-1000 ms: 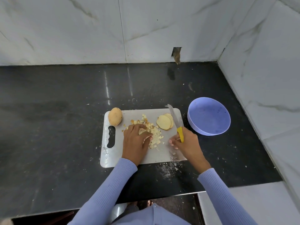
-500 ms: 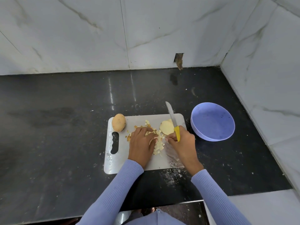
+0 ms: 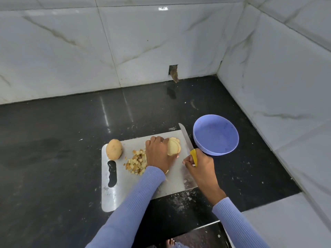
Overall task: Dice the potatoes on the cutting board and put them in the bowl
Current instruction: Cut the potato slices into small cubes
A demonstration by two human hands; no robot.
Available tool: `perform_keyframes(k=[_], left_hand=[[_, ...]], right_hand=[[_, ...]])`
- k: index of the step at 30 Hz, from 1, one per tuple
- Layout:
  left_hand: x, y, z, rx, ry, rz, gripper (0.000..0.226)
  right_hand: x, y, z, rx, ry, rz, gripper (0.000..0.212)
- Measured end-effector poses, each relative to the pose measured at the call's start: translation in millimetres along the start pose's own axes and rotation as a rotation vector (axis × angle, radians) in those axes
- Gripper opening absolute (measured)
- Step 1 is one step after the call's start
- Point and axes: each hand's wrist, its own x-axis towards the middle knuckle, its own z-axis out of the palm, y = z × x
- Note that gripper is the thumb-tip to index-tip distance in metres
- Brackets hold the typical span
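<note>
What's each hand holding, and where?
Right hand grips the knife by its yellow handle. Left hand holds the stack of potato slices from their left side, fingers curled over the top.

Whole potato (image 3: pixel 114 149), unpeeled: one, at the far left corner of the board. Cutting board (image 3: pixel 176 179), pale, with a slotted handle hole: one. Potato slices (image 3: pixel 173 147), stacked and overlapping: one stack, at least three rounds showing, exact count hidden by the fingers. Diced potato (image 3: pixel 136 162): one heap, pieces too small and crowded to count. Knife (image 3: pixel 186 140), yellow-handled: one. Bowl (image 3: pixel 232 140), lilac: one, with nothing in it. Hands: two, the left hand (image 3: pixel 159 154) and the right hand (image 3: pixel 201 166). Sleeves, lilac ribbed: two. Dark surface (image 3: pixel 53 158): one.
</note>
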Motion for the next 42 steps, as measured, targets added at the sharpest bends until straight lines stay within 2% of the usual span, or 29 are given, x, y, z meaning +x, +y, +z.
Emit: perform_keyframes(k=[10,14,17,20,23,26,30,36,42], left_hand=[[-12,-9,-1,-0.229,0.22,0.073,0.046],[-24,-11,-8,-0.323,0.257,0.076,0.038],[-40,-10,-8,-0.341,0.213,0.182,0.032],[-53,-4,-8,-0.259,0.038,0.3,0.032],[-61,2,-11,-0.151,-0.136,0.338,0.037],[-66,2,-9,-0.042,-0.198,0.345,0.044],[-76,7,-7,0.038,-0.179,0.301,0.046],[-91,16,8,0.03,-0.079,0.253,0.025],[-93,21,9,0.025,-0.058,0.252,0.029]], right_hand=[[-8,0,-5,0.007,-0.016,0.034,0.02],[-14,4,-6,0.034,-0.015,0.059,0.019],[-19,11,-8,0.056,-0.009,0.075,0.018],[-26,17,-13,0.057,-0.044,0.103,0.022],[-33,22,-18,0.039,-0.098,0.162,0.027],[-41,24,-24,0.042,-0.149,0.196,0.029],[-56,30,-27,-0.051,-0.192,0.138,0.033],[-75,34,-22,-0.254,-0.281,0.043,0.027],[-77,31,-18,-0.327,-0.327,0.048,0.031]])
